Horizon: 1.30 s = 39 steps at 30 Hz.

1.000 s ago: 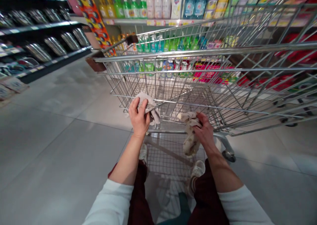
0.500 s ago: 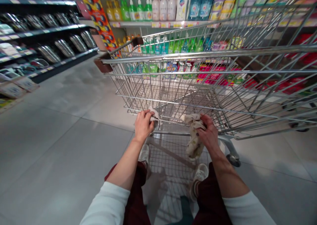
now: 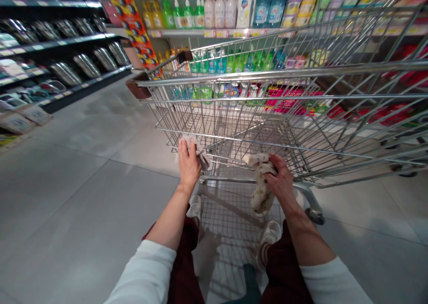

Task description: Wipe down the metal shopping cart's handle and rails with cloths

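Note:
A wire shopping cart stands side-on before me. Low on its near side, my left hand presses a crumpled whitish cloth against the bars; its fingers lie over the cloth and point up. To the right, my right hand grips a bunched cream cloth with dark spots. That cloth touches or nearly touches the cart's lower rail, and its loose end hangs down. The right fingertips are partly hidden in its folds.
Shelves of pump bottles and tubs run behind the cart. Metal pots line a dark rack at the left. A caster wheel sits on the tiled floor, right of my shoes.
My left hand has slid a little left and up along the cart's lower bars, its fingers straightening over the whitish cloth. My right hand and the spotted cloth have hardly moved.

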Tool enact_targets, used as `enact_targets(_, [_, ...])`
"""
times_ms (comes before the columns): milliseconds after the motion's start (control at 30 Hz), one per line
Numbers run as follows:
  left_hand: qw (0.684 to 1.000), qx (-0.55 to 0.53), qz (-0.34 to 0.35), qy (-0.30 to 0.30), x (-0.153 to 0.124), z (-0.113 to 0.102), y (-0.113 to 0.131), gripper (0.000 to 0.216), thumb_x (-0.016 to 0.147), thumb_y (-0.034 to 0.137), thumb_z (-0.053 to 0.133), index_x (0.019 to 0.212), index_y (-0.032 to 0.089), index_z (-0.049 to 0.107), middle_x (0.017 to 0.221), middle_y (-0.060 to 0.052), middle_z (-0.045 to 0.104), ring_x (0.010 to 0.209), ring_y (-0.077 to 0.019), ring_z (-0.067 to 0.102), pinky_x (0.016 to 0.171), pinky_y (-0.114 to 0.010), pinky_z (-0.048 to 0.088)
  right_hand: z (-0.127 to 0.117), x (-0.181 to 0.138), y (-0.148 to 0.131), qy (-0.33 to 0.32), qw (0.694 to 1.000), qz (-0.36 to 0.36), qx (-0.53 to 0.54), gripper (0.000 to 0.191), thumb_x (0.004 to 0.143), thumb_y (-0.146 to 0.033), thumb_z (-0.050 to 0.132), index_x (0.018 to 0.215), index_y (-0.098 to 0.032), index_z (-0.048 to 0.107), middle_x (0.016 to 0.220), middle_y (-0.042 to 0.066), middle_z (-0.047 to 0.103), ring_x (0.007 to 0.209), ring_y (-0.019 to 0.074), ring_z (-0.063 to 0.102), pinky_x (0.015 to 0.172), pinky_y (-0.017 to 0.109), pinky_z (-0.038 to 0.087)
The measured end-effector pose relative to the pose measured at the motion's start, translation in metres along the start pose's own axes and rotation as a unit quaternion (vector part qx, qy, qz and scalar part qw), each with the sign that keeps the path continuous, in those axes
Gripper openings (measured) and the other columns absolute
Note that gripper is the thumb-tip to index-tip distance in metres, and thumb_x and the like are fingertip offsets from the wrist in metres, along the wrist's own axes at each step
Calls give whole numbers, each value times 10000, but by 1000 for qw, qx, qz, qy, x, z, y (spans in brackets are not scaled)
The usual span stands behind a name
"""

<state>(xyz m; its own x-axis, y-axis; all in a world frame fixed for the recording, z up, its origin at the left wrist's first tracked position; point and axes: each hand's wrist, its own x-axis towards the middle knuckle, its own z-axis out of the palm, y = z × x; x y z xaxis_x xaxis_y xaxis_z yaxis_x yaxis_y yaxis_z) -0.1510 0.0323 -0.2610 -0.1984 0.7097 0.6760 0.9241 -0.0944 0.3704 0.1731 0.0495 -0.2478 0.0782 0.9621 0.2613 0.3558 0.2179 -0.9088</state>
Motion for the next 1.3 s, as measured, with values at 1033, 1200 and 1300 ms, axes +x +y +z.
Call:
enact_targets(1033, [988, -5, -139, 70, 4, -14, -15, 613, 748, 134, 562, 1357, 83, 516, 1491, -244, 414, 1447, -351, 369, 1214, -511, 310, 1, -1, 3, -9, 1000, 4, 1, 632, 679, -271, 630, 1307, -237, 567, 1266, 86, 677, 1069, 238, 682, 988, 434, 553])
enact_targets(1200, [987, -37, -78, 135, 16, -25, 12, 737, 772, 132, 554, 1490, 98, 393, 1481, -224, 411, 1445, -313, 372, 1227, -466, 284, 1, -1, 0, -9, 1000, 3, 8, 636, 671, -272, 645, 1302, -236, 572, 1271, 92, 671, 1090, 244, 681, 982, 432, 563])
enact_targets(1300, [982, -52, -67, 167, 24, -28, 21, 771, 829, 159, 538, 1556, 114, 286, 1579, -218, 304, 1512, -313, 270, 1263, -470, 194, 1, -2, -4, -5, 1000, -4, -1, 603, 684, -267, 641, 1284, -242, 587, 1229, 87, 694, 1068, 243, 691, 947, 424, 583])
